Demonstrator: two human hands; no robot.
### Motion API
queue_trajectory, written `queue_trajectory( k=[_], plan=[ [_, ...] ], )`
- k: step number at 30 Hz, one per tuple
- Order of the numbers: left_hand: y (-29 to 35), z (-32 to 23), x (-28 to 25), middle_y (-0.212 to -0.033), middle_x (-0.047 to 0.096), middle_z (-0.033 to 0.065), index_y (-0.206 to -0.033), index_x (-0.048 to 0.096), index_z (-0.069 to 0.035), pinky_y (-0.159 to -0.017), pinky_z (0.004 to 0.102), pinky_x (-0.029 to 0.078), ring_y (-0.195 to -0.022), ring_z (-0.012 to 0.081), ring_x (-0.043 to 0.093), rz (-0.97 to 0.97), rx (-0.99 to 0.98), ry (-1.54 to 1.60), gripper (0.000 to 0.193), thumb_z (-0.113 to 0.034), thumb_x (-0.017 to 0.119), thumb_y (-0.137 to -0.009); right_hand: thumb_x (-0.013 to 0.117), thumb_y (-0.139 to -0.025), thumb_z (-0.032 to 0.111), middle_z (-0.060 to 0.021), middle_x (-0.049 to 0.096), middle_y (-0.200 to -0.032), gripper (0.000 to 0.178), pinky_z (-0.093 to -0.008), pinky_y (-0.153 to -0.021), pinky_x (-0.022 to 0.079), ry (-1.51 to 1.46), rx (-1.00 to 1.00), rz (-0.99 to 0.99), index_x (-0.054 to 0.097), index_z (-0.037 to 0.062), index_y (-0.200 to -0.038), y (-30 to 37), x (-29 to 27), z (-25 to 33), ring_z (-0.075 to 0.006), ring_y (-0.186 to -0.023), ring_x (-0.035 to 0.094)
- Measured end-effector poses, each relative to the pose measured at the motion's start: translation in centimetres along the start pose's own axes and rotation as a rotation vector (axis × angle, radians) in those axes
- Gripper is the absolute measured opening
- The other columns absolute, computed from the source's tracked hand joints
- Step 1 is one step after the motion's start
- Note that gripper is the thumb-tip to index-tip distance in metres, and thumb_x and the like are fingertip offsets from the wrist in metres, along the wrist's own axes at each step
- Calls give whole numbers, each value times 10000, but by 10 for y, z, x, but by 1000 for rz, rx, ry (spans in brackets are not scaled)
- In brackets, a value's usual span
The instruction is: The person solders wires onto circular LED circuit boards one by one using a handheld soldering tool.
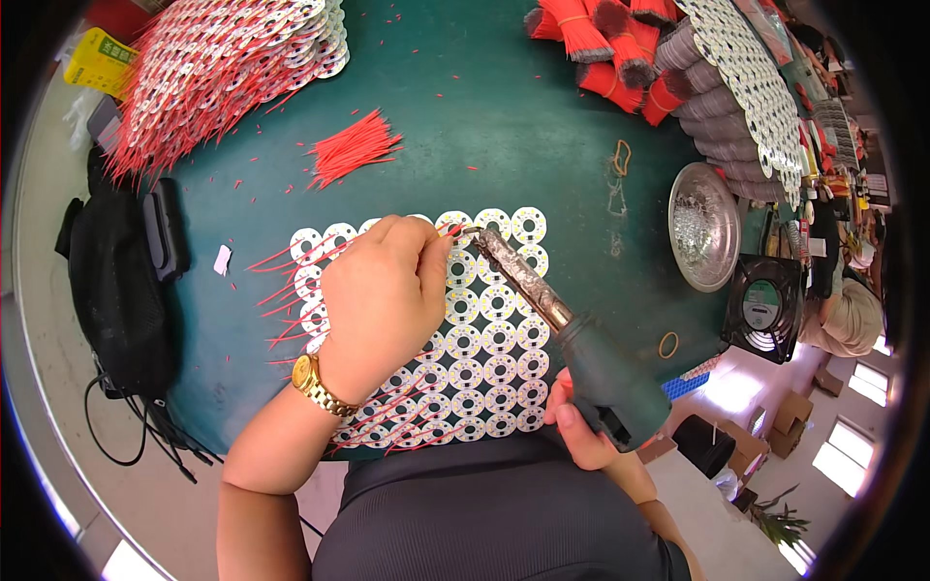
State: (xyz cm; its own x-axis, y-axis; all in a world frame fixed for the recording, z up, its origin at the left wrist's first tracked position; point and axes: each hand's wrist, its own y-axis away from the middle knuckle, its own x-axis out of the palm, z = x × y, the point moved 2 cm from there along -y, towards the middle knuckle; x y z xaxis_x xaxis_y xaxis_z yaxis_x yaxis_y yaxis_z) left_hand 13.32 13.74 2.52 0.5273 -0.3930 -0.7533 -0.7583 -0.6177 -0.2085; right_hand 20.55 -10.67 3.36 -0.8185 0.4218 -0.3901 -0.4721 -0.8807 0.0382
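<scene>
A panel of round white circuit boards [498, 302] lies flat on the green table in front of me. My left hand [383, 286], wearing a gold watch, is over its upper left part, thumb and forefinger pinched on a thin red wire [449, 229]. My right hand [581, 436] grips a dark green soldering gun [615, 378] at the panel's right side. The gun's tip reaches the top row, close beside the pinched wire; contact is too small to tell. Red wires trail from boards along the left and lower rows. My left hand hides several boards.
Loose red wires [354, 148] lie beyond the panel. Wired boards [232, 68] are stacked at far left, wire bundles [630, 48] and more boards [751, 73] at far right. A metal bowl [704, 228] and fan [765, 308] stand right, a black bag [121, 281] left.
</scene>
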Motion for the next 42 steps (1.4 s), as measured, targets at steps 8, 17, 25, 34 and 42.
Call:
queue_trajectory(
  k=[8, 17, 25, 34, 42],
  plan=[
    [-1, -1, 1, -668, 587, 88, -767, 605, -53, -508, 375, 439, -569, 273, 583, -8, 23, -26, 132, -131, 679, -843, 576, -883, 126, -44, 554, -688, 217, -269, -580, 450, -18, 109, -1, 569, 6, -1064, -3, 0, 4, -130, -641, 549],
    [0, 0, 2, -663, 583, 90, -760, 605, -53, -502, 375, 438, -559, 278, 579, -25, 39, -35, 133, -125, 693, -828, 591, -857, 138, -36, 568, -674, 159, -258, -561, 427, 60, 134, 1, 613, 16, -758, -8, -3, 12, -123, -617, 529],
    [0, 0, 2, -706, 611, 85, -778, 632, -34, -497, 333, 424, -541, 221, 567, -35, 33, -40, 107, -100, 701, -825, 665, -718, 34, -98, 655, -809, 154, -349, -653, 521, -24, 192, -31, 666, 35, -872, -6, -1, 9, -289, -681, 630],
    [-1, -1, -5, -675, 605, 79, -800, 638, -10, -519, 299, 432, -542, 176, 552, 55, -17, -52, 117, -102, 700, -838, 615, -854, 122, -54, 553, -733, 269, -270, -582, 464, 7, 89, -93, 550, 8, -1090, 10, 0, -6, -144, -652, 558],
    [7, -14, -41, -682, 583, 125, -809, 620, 4, -552, 352, 430, -577, 242, 544, 158, -185, 257, 129, -102, 673, -859, 614, -845, 88, -76, 552, -818, 431, -280, -601, 472, -79, 36, -102, 487, 3, -1247, 26, -1, -19, -147, -681, 541]
  ],
)
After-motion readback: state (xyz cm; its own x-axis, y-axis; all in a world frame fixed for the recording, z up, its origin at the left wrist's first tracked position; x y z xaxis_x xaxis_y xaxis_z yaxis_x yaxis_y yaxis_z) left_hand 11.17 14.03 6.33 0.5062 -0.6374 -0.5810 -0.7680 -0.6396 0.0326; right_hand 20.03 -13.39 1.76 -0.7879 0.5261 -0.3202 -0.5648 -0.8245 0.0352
